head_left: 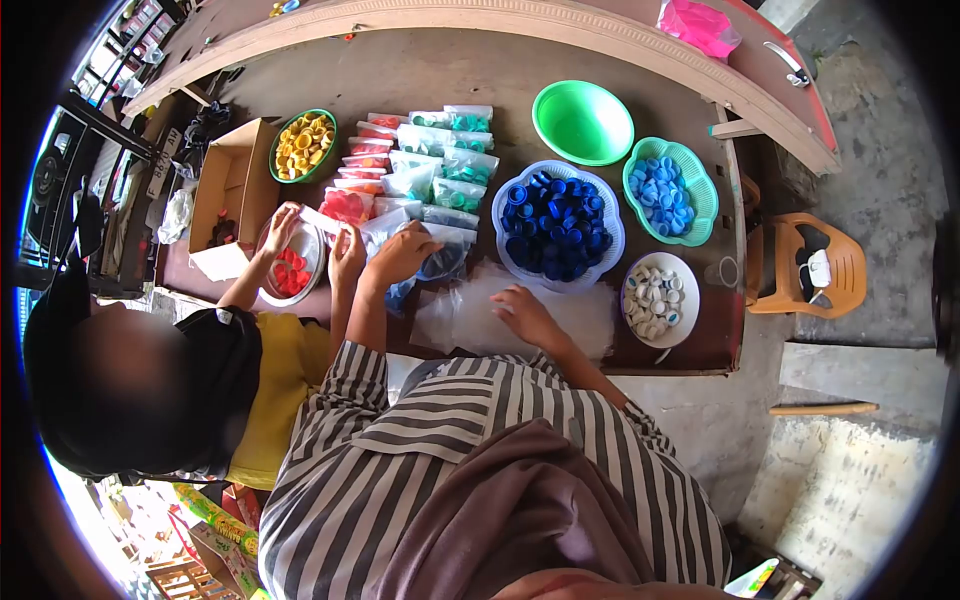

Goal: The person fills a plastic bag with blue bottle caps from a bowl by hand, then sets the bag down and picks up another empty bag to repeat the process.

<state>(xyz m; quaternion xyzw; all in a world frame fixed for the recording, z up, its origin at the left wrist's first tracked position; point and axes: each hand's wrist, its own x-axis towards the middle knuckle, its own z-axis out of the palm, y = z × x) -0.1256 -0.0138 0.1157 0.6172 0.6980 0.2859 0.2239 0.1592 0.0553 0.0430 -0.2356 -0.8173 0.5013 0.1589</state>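
Note:
My left hand [400, 255] is at the near end of the rows of filled bags, its bent fingers on the edge of a clear plastic bag of dark blue bottle caps [447, 260]. My right hand [527, 316] hovers low over a spread of flat, clear plastic bags [450, 318], with its fingers apart and nothing in them. Just beyond it stands a lavender basket [618, 235] heaped with dark blue bottle caps [560, 222]. Filled bags of green caps [465, 165] and red caps [347, 206] lie in rows past my left hand.
At my left, a co-worker's hands [345, 250] hold a small bag above a tray of red caps [290, 272]. Around the table [440, 70] stand a bowl of yellow caps [303, 146], a green basin [583, 122], a light-blue-cap basket [660, 197], a white-cap bowl [660, 300] and a cardboard box [235, 185].

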